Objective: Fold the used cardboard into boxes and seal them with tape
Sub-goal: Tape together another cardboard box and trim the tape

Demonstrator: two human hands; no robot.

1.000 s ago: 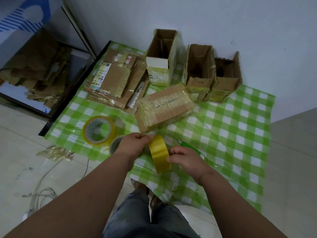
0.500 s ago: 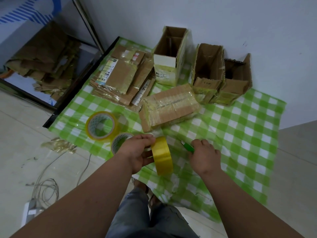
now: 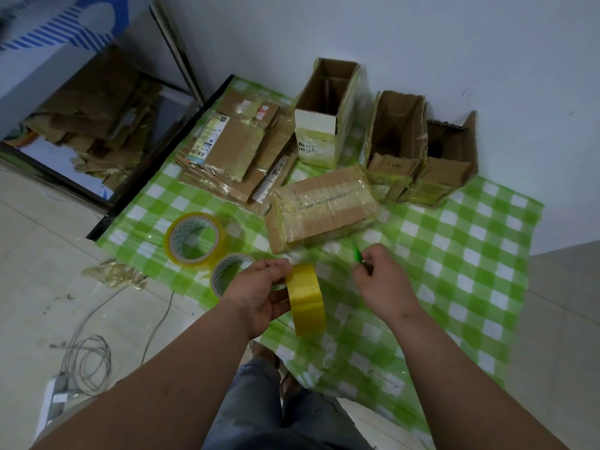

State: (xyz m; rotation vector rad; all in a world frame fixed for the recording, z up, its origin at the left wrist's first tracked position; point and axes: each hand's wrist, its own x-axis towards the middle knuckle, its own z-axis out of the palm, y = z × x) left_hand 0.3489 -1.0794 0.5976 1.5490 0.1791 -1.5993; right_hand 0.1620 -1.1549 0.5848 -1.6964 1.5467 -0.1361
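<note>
My left hand [image 3: 259, 295] grips roll [image 3: 306, 298] near box [image 3: 321, 207]; right hand [image 3: 381, 280] pinches cutter [image 3: 357, 254]. I'd keep strip taut, cut close beside roll.

Plain white wall [image 3: 422, 43] from 12 to 3 o'clock. Pale tiled floor [image 3: 48, 271] at 9 and 4 o'clock. Green-white checked cloth [image 3: 470, 254] spread on floor, center. Black-framed glass panel [image 3: 97, 125] at 10 o'clock. Coiled grey cable [image 3: 87, 362] at 8 o'clock. Flat, dim light.
</note>
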